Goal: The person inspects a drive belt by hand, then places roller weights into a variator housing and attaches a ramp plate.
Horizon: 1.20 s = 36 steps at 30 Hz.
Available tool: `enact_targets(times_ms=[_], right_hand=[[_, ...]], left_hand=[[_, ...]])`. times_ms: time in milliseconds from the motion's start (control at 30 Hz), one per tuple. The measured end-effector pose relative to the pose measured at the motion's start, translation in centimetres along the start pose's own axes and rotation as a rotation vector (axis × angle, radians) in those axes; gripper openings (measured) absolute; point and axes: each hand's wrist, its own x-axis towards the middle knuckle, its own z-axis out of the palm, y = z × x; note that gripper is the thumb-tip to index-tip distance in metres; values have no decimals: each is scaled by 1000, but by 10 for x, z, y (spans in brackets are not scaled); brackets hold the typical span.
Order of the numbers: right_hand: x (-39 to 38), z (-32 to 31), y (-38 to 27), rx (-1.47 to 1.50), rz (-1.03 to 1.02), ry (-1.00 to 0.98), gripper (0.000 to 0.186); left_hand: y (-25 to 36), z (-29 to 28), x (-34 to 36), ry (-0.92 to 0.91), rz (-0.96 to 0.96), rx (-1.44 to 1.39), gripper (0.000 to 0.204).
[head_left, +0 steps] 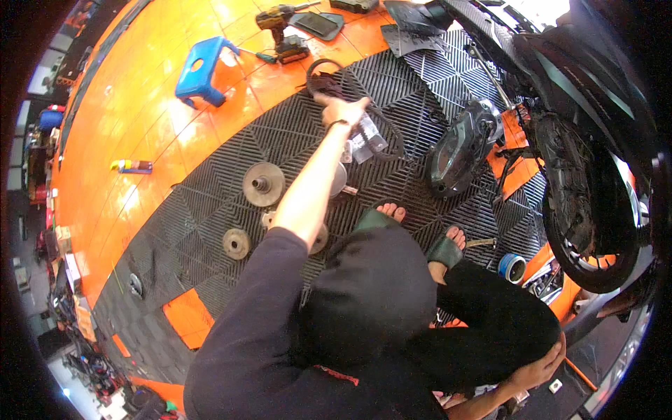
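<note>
Here, a person squats on a floor of black ribbed plastic grid tiles [210,210] bordered by glossy orange tiles [154,119]. The left hand [341,110] is stretched forward at arm's length, fingers curled around the near part of a black rubber drive belt [323,78], whose loop lies on the grid just beyond the hand. A clear plastic bag with dark print [367,136] lies just right of the wrist, touching or nearly touching the arm; cannot tell which.

The right hand [542,367] rests cupped over the person's right knee, low at the right, holding nothing.

Under and beside the outstretched forearm: a large round metal pulley disc with a centre shaft [263,183], a smaller round metal disc [236,243] nearer the body, and another round part [320,238] half hidden by the arm. Both feet in dark green sandals [444,249] are planted on the grid.

To the right, a black curved engine side cover [458,155] leans beside the rear wheel of a black scooter [581,210]. A blue-rimmed round tin [512,267] sits near the right foot.

Farther off on the orange tiles: a small blue plastic stool [204,68], a yellow and black cordless driver [280,31], a yellow-capped spray can [131,166] lying on its side.
</note>
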Motion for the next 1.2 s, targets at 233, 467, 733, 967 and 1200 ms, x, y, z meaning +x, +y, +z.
enact_targets(times_ms=[233,467,733,967,1200], right_hand=[[-12,-13,9,-314,-279,37,54],[18,-2,11,-229,-173,-153,45],[147,-3,64,148,-30,-694,41],[114,135,-83,101,-365,-805,31],[71,212,-165,461,-659,-1184,32]], left_hand=[[34,126,1,-143,102,143,142],[-68,95,-22,168,606,190,91],[-138,18,-2,257,441,279,83],[-136,32,-4,-95,365,592,93],[-45,-59,-55,-85,662,192,83]])
